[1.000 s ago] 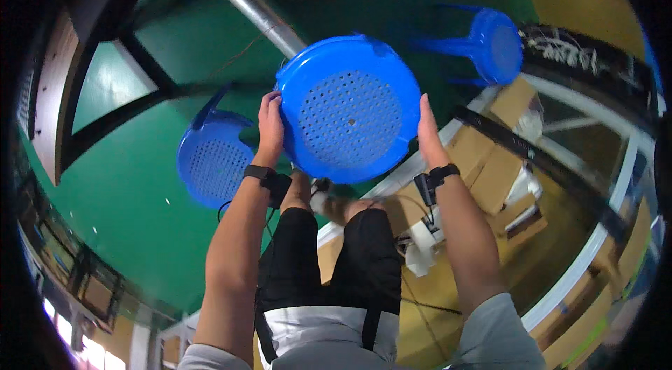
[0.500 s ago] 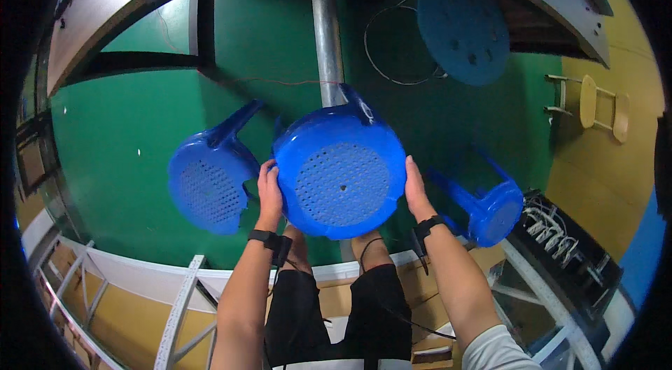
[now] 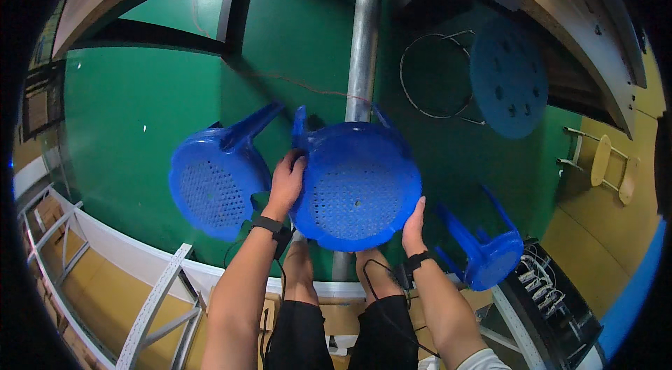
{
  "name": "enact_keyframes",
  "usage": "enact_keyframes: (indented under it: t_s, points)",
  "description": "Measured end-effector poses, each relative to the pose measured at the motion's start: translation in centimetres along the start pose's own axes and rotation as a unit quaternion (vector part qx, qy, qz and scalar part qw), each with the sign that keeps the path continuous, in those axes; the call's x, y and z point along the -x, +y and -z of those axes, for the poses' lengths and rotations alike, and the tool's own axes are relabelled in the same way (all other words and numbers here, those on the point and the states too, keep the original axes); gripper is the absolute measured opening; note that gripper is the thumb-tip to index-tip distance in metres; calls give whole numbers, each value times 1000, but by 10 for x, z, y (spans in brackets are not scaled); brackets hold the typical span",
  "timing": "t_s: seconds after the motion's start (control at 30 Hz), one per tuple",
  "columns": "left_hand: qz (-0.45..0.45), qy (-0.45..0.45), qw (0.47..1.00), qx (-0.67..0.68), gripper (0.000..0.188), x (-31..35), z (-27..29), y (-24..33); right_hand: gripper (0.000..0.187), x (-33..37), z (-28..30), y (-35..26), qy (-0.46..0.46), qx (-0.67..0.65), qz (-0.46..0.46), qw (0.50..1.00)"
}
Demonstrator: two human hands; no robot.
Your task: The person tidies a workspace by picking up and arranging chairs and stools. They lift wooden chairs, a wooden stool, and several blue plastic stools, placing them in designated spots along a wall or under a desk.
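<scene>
A blue plastic stool [image 3: 358, 205] with a round perforated seat is held in front of me, its seat toward me and two legs pointing away. My left hand [image 3: 285, 182] grips its left side with fingers curled over the edge near a leg. Against the lower right rim presses my right hand [image 3: 414, 227], its fingers mostly hidden behind the seat. Close by my left hand is a second blue stool [image 3: 213, 195], tilted, with a leg stretching to the upper right. A smaller blue stool [image 3: 493, 261] lies on its side right of my right hand.
A metal pole [image 3: 365, 48] stands beyond the held stool on the green floor [image 3: 140, 132]. A blue-green round disc [image 3: 509, 79] and a wire hoop [image 3: 402, 69] are at the far right. A black box with cables [image 3: 553, 293] sits at right; a metal frame [image 3: 157, 300] at lower left.
The held stool has tipped, showing a second leg, and its right side is lower. My left hand has shifted up its side, my right hand down. The whole view has also shifted.
</scene>
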State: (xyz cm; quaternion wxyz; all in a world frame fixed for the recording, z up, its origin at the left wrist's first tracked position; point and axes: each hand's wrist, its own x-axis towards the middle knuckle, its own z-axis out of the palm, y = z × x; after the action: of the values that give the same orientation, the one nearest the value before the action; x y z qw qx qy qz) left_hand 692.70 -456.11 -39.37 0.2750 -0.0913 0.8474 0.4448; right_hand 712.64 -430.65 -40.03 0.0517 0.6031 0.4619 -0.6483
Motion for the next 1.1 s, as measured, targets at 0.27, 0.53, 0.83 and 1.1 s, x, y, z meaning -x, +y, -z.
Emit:
enact_keyframes:
  t_s: [0.27, 0.53, 0.83, 1.1]
  points:
    - [17, -62, 998, -21, 42, -17, -25, 12, 82, -13, 32, 43, 6, 6, -28, 1000]
    - [-16, -41, 999, -27, 42, -46, -25, 8, 81, -15, 0, 26, 19, -6, -12, 1000]
    - [-72, 27, 997, -28, 55, -4, 10, 60, 64, 30, 1, -35, 64, 193, 81, 976]
    - [-132, -102, 984, 61, 41, 217, 167, 198, 41, 282, 31, -152, 86, 184, 297, 933]
